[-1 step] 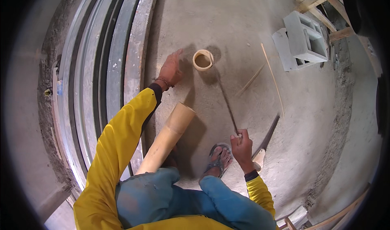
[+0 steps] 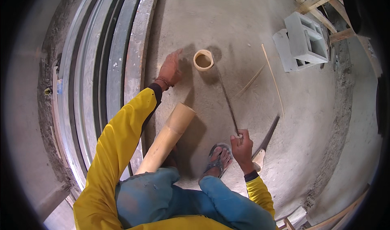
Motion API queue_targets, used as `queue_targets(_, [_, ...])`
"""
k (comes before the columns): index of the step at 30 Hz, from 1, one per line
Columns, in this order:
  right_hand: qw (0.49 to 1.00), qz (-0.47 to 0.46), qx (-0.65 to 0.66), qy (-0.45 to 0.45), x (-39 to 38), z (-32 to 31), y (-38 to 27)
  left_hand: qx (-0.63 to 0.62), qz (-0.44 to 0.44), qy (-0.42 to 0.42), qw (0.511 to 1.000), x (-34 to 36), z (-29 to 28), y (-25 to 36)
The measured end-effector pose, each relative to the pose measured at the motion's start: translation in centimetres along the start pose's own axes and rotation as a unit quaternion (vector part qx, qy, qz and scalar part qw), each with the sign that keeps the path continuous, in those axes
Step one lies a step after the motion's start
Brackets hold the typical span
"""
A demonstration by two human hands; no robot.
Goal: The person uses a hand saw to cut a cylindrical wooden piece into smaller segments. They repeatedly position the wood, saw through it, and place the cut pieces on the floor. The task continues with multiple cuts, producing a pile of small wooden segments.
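Bamboo pole (image 2: 166, 138) runs hidden under blue trousers (image 2: 162, 197) at its lower end.

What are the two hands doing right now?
Left hand: open, fingers spread, reaching beside the short bamboo ring, not holding it.
Right hand: closed around a thin dark stick.

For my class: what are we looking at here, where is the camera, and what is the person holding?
The camera sits on a person's head and looks down through a fisheye lens, so straight edges bend. The yellow sleeves are the person's own. The left hand reaches toward a short bamboo ring on the concrete floor. The right hand grips a thin rod. A long bamboo pole leans by the knees, near a sandalled foot. Two grey blocks and thin bamboo strips lie farther off.
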State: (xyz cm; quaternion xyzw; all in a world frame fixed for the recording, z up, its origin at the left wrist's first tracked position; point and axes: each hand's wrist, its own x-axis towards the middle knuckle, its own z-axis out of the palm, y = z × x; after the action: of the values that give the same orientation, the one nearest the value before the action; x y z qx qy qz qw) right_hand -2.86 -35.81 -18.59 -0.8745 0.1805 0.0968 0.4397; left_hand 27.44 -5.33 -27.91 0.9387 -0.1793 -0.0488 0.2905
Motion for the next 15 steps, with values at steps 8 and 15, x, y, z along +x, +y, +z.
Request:
queue_targets(8, [0.989,-0.128,-0.027,0.062,1.3,1.7,1.1,-0.005,0.009,0.031,0.999,0.1,-0.5,-0.6])
queue_targets(15, [0.997,-0.023,-0.073,-0.021,2.0,1.1,0.3,-0.033,-0.019,0.041,0.998,-0.2,-0.3,-0.4])
